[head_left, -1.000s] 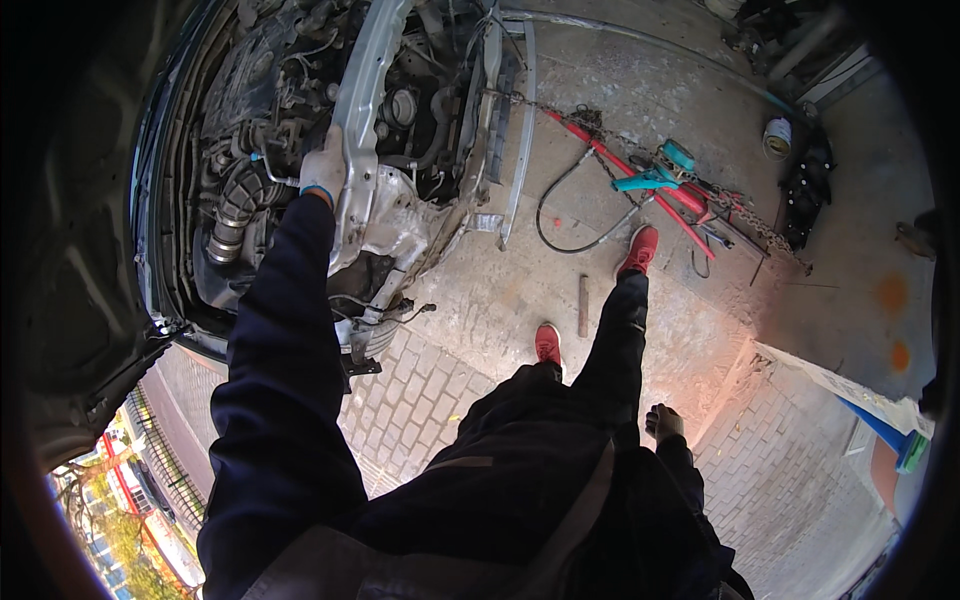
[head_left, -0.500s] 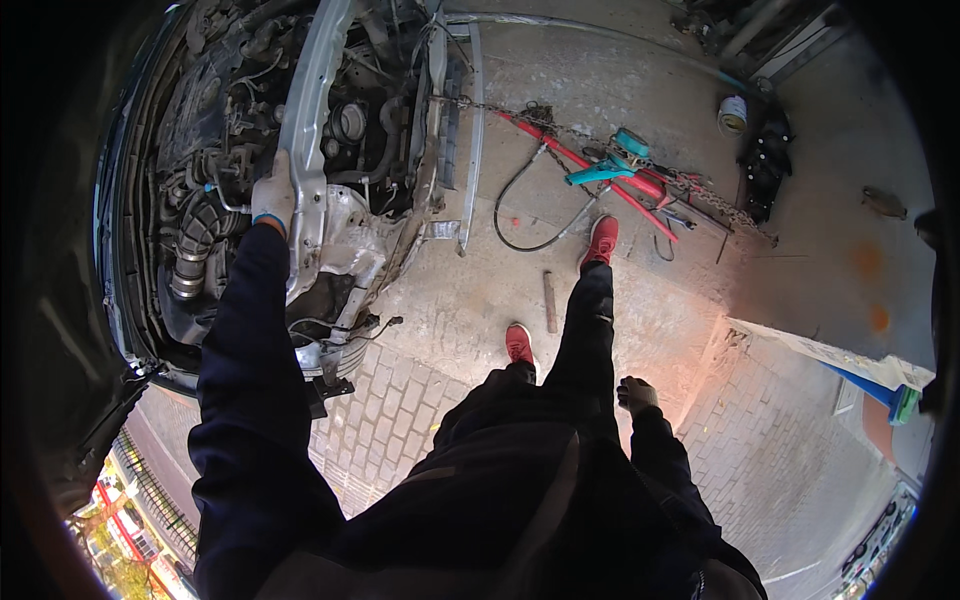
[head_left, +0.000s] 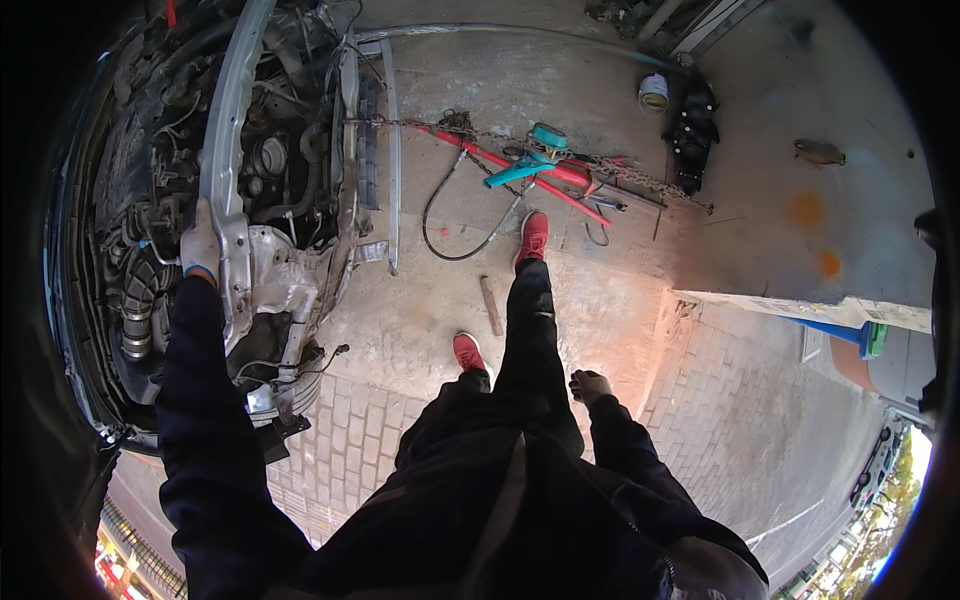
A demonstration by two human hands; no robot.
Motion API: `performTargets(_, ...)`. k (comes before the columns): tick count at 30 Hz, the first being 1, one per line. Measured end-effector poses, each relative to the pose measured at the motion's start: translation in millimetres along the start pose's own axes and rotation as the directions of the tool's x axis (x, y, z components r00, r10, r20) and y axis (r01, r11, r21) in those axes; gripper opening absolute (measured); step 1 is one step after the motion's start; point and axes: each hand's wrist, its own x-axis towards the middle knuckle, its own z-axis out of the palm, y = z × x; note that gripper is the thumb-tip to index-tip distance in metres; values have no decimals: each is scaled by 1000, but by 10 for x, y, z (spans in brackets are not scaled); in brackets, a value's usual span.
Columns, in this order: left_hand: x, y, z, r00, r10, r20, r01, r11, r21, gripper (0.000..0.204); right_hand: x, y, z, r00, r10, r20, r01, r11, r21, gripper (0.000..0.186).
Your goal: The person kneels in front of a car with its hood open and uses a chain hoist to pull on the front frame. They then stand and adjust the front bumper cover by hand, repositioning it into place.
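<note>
My left hand [head_left: 201, 243], in a pale work glove with a coloured cuff, grips the edge of a silver metal crossbeam [head_left: 230, 150] at the front of a car's exposed engine bay. Its fingertips are partly hidden at the beam's edge. A ribbed black intake hose [head_left: 140, 285] lies just left of that forearm. My right hand [head_left: 590, 386], gloved with dark fingers, hangs low beside my right leg. Its fingers are curled, and nothing shows in them. Bent sheet metal [head_left: 285, 260] and loose wiring lie right of the beam.
Across the floor stretches a chain [head_left: 640, 178] with a teal chain hoist [head_left: 540, 150], over a red metal frame [head_left: 580, 180] and a black hose [head_left: 428, 225]. A short bar [head_left: 490, 305] lies near my red shoes [head_left: 467, 352]. Farther right are a can [head_left: 653, 93] and a black part [head_left: 692, 135].
The view has swung, so the car, floor tools and both hands appear farther left. My left hand stays on the crossbeam, and my right still hangs by my leg.
</note>
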Motion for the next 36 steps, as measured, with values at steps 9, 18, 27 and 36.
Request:
performTargets(9, 55, -75, -1, 999, 16, 33, -14, 998, -54, 100, 85, -24, -44, 998, -41, 52, 40, 999, 23, 27)
performTargets(18, 60, -65, 0, 1000, 11, -10, -10, 1000, 12, 103, -15, -123, -33, 999, -51, 4, 51, 996, -70, 22)
performTargets(27, -146, 110, -18, 996, 60, -71, -55, 996, 66, 96, 41, -174, 7, 998, -36, 49, 37, 999, -33, 22)
performTargets(36, -266, 230, -50, 999, 19, -30, -19, 1000, 4, 94, 122, -163, 78, 998, -60, 0, 59, 984, -168, 28)
